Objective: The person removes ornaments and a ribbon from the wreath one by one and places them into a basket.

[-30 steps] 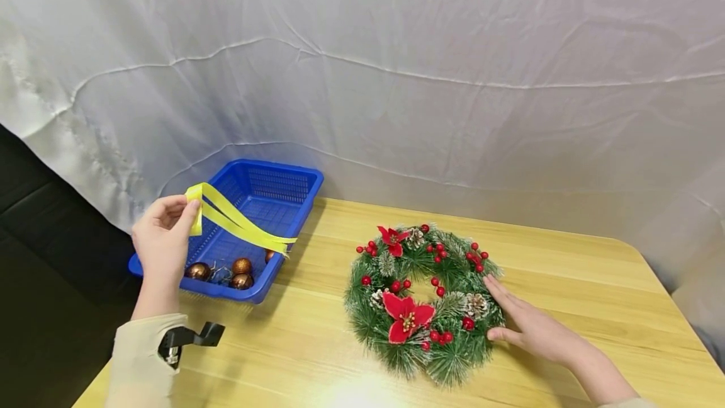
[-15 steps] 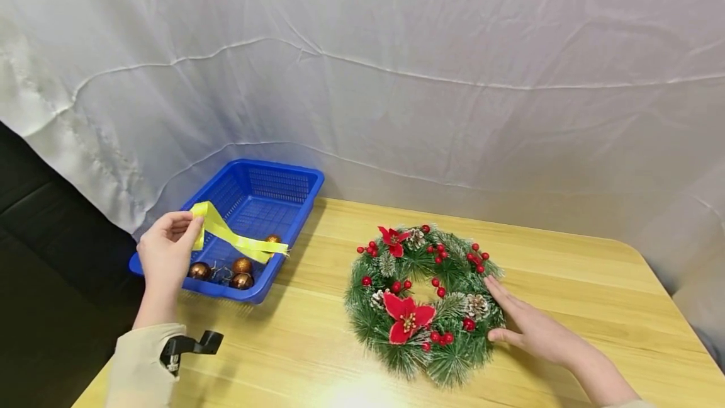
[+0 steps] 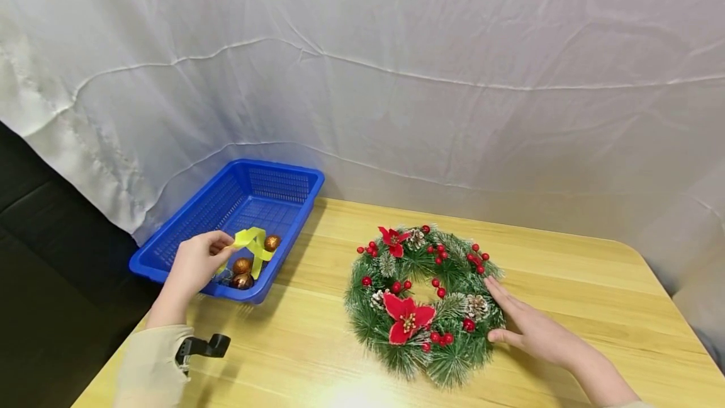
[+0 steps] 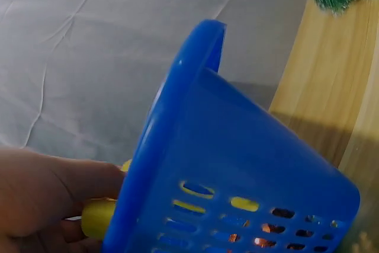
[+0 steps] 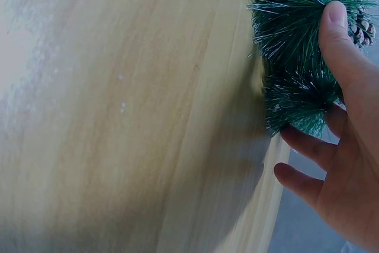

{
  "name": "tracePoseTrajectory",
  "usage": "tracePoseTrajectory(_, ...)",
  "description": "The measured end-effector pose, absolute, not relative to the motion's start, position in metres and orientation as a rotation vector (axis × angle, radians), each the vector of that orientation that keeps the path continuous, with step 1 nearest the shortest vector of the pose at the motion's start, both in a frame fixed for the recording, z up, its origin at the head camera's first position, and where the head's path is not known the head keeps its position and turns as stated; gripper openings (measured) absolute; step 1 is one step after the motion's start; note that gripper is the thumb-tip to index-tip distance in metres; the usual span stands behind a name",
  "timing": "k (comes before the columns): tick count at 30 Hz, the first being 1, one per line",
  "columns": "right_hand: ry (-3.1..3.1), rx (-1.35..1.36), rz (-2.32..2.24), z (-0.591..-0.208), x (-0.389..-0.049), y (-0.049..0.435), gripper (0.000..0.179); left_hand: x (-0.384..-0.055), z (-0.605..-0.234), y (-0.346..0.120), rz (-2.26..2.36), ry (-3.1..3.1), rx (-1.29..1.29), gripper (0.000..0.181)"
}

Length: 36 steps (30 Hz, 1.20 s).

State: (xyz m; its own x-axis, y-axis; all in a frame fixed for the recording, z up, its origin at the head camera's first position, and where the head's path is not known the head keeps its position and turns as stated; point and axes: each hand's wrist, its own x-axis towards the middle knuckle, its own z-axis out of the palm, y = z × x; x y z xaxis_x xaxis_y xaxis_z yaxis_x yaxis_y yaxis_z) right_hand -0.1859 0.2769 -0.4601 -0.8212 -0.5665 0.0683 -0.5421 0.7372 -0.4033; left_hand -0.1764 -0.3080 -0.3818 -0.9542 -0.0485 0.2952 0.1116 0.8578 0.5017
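Observation:
A yellow ribbon (image 3: 246, 238) is pinched between the thumb and fingers of my left hand (image 3: 194, 264), over the near end of the blue plastic basket (image 3: 311, 197). Its loose ends hang down among several brown-orange Christmas baubles (image 3: 241, 265) lying there. In the left wrist view the basket's wall (image 4: 237, 134) hides most of the ribbon and the fingertips. A green Christmas wreath (image 3: 391, 348) with red poinsettias, berries and pine cones lies flat on the table. My right hand (image 3: 538, 330) rests against the wreath's right edge, its fingers fairly straight and the thumb apart.
The wooden table (image 3: 306, 345) bears the basket at the left and the wreath right of centre. A pale grey cloth (image 3: 396, 131) hangs behind the table. Something black (image 3: 51, 294) stands along the left side.
My left hand has moved down and to the right, lowering the ribbon into the basket; its ends no longer lie across the basket's right rim. The right hand and wreath have stayed put.

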Motion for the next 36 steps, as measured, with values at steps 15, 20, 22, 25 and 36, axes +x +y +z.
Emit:
tracePoseTrajectory(15, 2.874, -0.906, -0.637, -0.459, -0.185, 0.277, 0.087, -0.176, -0.381, -0.296, -0.797, -2.876, -0.056, 0.045)
tracePoseTrajectory(20, 2.866, -0.888, -0.644, -0.459, -0.185, 0.278, 0.088, -0.175, -0.379, -0.285, -0.768, -2.876, -0.105, 0.050)
tracePoseTrajectory(22, 2.863, -0.901, -0.644, -0.458, -0.185, 0.278, 0.089, -0.174, -0.378, -0.278, -0.763, -2.864, -0.155, 0.052)
tracePoseTrajectory(25, 2.845, -0.922, -0.670, -0.456, -0.185, 0.278, 0.090, -0.174, -0.377, -0.263, -0.762, -2.825, -0.249, 0.054)
tracePoseTrajectory(36, 2.807, -1.052, -0.712, -0.442, -0.191, 0.284, 0.096, -0.172, -0.377, -0.190, -0.187, -2.675, -0.608, 0.096)
